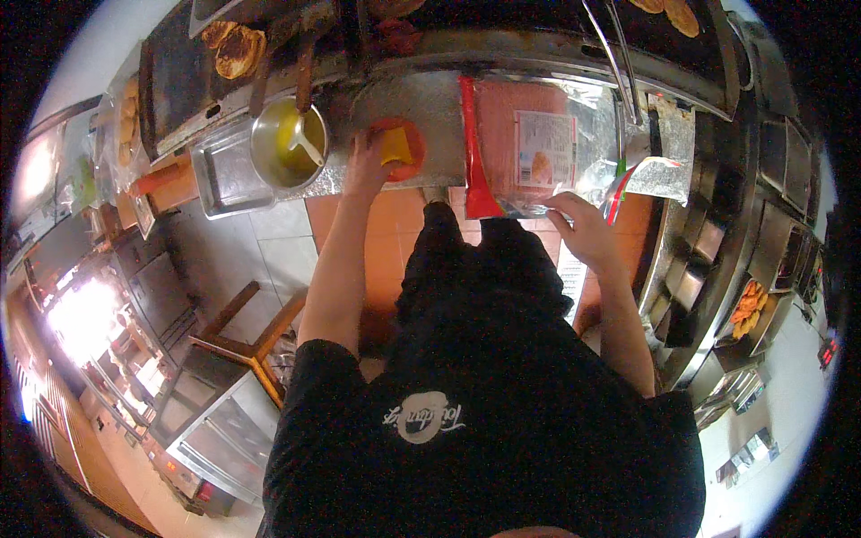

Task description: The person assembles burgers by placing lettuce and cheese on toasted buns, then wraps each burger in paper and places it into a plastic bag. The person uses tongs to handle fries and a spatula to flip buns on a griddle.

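Note:
My left hand (pixel 365 161) is at the left edge of a round orange-red disc (pixel 418 151), possibly sliced meat, on the metal counter ledge. A square yellow slice (pixel 396 146), like cheese, lies on the disc beside my fingers. Whether these fingers grip anything is hard to see. To the right lies a large clear plastic package (pixel 558 94) with red edging, pink contents and a printed label (pixel 546 148). My right hand (pixel 584 225) has thumb and fingertips at the package's near edge, pinching the film.
A steel pot (pixel 262 151) with yellow liquid and a white-handled utensil stands left, partly over a metal tray (pixel 229 181). Browned bread (pixel 239 54) lies on the griddle (pixel 175 87) behind. Metal tongs (pixel 622 60) lean at the right. A wooden stool (pixel 249 350) stands behind left.

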`<state>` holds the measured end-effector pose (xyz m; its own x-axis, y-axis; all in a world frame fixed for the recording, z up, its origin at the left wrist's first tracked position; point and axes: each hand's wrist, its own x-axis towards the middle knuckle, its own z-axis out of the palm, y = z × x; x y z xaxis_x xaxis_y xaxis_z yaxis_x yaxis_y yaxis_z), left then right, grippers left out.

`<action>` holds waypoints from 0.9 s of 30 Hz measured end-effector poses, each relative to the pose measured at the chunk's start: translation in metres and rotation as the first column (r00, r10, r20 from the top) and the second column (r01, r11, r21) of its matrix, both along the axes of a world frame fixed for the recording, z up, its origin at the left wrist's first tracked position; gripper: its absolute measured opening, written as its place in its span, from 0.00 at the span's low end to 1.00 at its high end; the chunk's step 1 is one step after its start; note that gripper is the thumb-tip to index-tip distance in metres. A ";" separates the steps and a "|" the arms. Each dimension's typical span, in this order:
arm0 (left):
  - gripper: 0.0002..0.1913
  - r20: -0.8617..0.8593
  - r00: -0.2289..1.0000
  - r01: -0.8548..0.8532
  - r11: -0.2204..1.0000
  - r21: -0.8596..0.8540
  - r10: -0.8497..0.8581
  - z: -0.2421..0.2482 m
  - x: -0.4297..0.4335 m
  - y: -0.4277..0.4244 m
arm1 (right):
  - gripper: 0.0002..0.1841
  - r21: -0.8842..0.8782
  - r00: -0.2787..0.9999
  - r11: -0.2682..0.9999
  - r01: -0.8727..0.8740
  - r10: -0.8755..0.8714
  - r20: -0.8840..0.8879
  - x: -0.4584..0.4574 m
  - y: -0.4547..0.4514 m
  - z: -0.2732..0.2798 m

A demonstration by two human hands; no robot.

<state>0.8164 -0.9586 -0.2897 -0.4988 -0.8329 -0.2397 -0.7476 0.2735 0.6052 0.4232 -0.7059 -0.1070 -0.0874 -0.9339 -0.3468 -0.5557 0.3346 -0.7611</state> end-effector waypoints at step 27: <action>0.15 0.204 0.966 -0.134 0.984 -0.121 0.157 -0.053 0.022 -0.014 | 0.10 -0.041 0.998 0.999 -0.018 0.015 -0.058 0.092 -0.021 0.003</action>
<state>0.8384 -0.9724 -0.3427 -0.3173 -0.9189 -0.2343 -0.8922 0.2056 0.4021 0.5154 -0.7269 -0.1035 -0.0908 -0.9488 -0.3026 -0.6046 0.2939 -0.7403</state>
